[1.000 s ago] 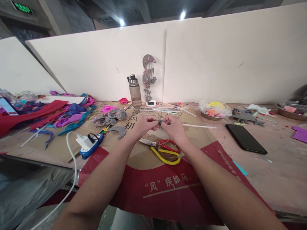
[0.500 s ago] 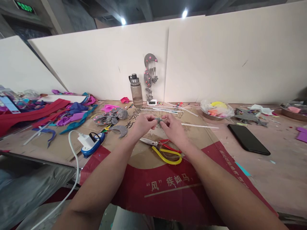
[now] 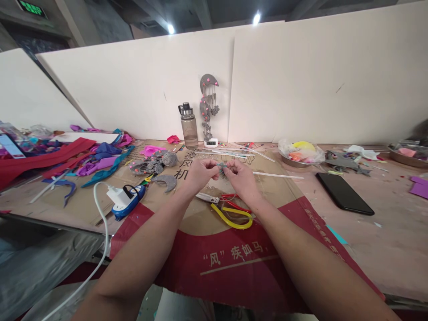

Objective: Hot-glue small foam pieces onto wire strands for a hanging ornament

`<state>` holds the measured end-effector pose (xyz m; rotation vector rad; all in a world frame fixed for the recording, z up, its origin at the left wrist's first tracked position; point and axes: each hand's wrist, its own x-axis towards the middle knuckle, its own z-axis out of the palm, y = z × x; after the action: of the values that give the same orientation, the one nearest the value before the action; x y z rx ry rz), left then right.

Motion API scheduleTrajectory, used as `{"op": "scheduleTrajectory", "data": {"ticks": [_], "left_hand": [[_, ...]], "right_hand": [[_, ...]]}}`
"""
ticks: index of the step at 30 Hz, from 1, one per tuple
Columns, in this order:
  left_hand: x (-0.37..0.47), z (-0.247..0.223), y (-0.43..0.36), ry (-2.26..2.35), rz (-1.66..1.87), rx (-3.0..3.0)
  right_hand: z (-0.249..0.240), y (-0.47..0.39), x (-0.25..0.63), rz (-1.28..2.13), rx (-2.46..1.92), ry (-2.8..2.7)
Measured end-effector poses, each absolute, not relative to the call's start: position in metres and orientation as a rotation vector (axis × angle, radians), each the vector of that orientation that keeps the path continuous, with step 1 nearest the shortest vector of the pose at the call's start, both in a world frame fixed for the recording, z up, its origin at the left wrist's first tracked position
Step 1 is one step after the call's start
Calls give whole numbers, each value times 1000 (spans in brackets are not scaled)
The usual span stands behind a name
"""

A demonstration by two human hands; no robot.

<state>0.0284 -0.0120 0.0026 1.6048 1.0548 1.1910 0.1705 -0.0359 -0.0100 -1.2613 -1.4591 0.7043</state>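
Cardboard-covered table (image 3: pixel 294 196) | both hands pinch small grey piece (image 3: pixel 221 166)

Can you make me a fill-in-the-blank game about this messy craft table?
1. Both hands, the left hand and the right hand, pinch one small ____ felt piece.
2. The scissors under the hands have a ____ handle and a red one.
3. The black phone lies ____ on the table.

Missing words: grey; yellow; flat
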Motion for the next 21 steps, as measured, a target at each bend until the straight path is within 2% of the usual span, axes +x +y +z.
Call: {"op": "scheduleTrajectory", "data": {"ticks": [12, 21], "left_hand": [[30, -8, -6, 912, 1103, 1416], [20, 0, -5, 759, 959, 1219]], "right_hand": [[-9, -34, 171, 679, -1340, -1425], [-17, -24, 176, 990, -1220, -1234]]}}
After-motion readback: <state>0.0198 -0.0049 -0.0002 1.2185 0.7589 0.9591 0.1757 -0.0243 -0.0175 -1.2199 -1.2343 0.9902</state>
